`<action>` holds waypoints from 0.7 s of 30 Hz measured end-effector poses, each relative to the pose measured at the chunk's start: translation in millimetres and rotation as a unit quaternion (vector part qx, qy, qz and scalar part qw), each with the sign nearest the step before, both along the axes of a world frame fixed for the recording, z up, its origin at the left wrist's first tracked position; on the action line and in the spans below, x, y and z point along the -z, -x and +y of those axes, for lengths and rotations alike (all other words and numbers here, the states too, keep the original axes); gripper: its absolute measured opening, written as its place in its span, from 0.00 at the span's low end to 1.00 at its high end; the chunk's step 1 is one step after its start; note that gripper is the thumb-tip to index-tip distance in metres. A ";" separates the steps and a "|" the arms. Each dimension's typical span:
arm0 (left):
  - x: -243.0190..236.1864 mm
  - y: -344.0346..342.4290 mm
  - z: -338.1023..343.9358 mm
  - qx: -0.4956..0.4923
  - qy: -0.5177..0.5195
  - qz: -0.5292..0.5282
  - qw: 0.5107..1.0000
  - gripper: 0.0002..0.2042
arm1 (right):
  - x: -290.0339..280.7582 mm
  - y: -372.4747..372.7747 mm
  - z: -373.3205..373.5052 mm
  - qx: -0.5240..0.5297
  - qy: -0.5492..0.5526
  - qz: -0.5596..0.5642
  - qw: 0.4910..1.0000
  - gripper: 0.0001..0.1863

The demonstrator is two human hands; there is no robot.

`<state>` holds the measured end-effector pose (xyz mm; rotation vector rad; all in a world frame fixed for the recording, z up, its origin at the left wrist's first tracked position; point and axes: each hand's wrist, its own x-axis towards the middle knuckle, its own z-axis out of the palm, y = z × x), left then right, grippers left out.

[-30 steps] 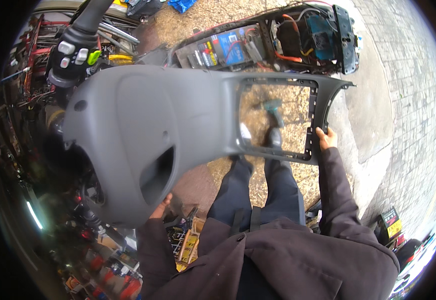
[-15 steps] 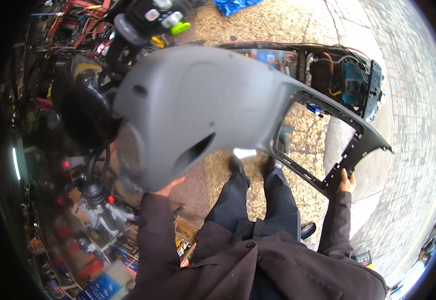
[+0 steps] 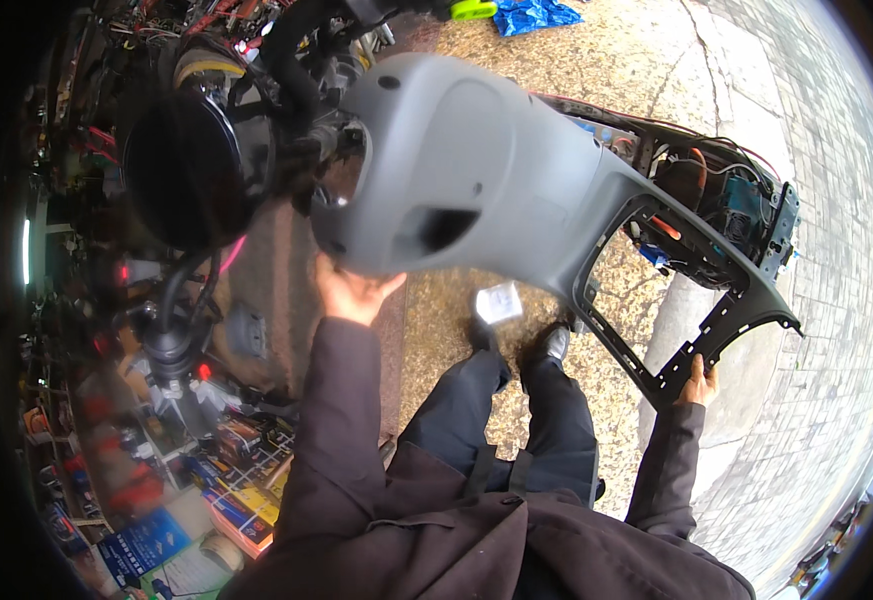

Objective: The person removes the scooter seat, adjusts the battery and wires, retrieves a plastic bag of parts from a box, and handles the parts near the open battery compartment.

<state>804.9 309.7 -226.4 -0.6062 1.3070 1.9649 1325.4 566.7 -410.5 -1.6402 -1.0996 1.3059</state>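
Observation:
A large grey plastic scooter body panel (image 3: 516, 180) spans the view between my hands. Its right end is a dark rectangular frame around an opening, through which the floor shows. My left hand (image 3: 352, 292) supports the panel's lower left edge, thumb out to the side and some fingers hidden behind the plastic. At the frame's lower right corner, my right hand (image 3: 697, 384) is closed around the rim. Behind the panel lies the bare scooter chassis (image 3: 731, 195), with wires and a teal part. The panel's left end is close to the handlebar stem (image 3: 331, 135).
A round black mirror (image 3: 184, 168) stands left of the panel. Below it are another black stalk (image 3: 168, 340) and a heap of boxes and parts (image 3: 246, 500). A blue crumpled sheet (image 3: 536, 15) lies on the far floor, and a white piece (image 3: 498, 302) lies by my feet.
The panel has shifted right, and its left end has moved up and away from me. More of my left hand now shows beneath its edge. My right hand keeps its hold.

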 end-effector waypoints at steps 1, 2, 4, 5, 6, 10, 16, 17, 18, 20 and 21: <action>3.3 7.7 -0.6 -0.002 -0.004 -0.001 1.000 0.35 | 0.3 10.5 1.7 -0.001 0.004 0.010 1.000 0.14; 6.3 14.2 -0.7 -0.012 0.001 -0.004 1.000 0.35 | 1.1 21.2 3.3 0.000 0.006 0.018 1.000 0.14; 8.1 27.0 -3.7 -0.025 -0.005 -0.007 1.000 0.31 | 2.6 42.0 4.6 0.004 0.007 0.038 0.999 0.13; 9.9 30.8 -4.0 -0.034 -0.002 -0.003 0.999 0.30 | 4.1 49.1 6.6 0.005 0.000 0.035 0.999 0.13; 11.4 34.0 -5.0 -0.048 0.005 0.005 0.999 0.30 | 5.0 55.9 8.9 0.005 -0.006 0.033 0.999 0.13; 18.5 43.3 -4.9 -0.041 -0.053 0.007 0.998 0.30 | 11.0 81.5 19.2 0.011 0.004 0.021 1.000 0.11; 20.7 58.3 -18.7 -0.056 -0.057 0.049 0.996 0.31 | 13.3 122.4 27.3 0.016 -0.006 0.037 0.999 0.13; 21.0 60.5 -19.9 -0.057 -0.057 0.052 0.995 0.31 | 12.2 126.7 29.0 -0.003 -0.005 0.043 0.999 0.13; 20.1 62.2 -21.4 -0.055 -0.058 0.053 0.995 0.31 | 10.5 131.7 30.5 -0.003 0.005 0.028 1.000 0.13; 18.7 63.6 -21.4 -0.061 -0.052 0.063 0.995 0.31 | 10.4 141.4 35.6 -0.012 0.032 0.059 0.998 0.12; 16.6 65.0 -20.7 -0.066 -0.052 0.055 0.995 0.31 | 11.7 147.9 38.5 -0.018 0.027 0.069 0.997 0.12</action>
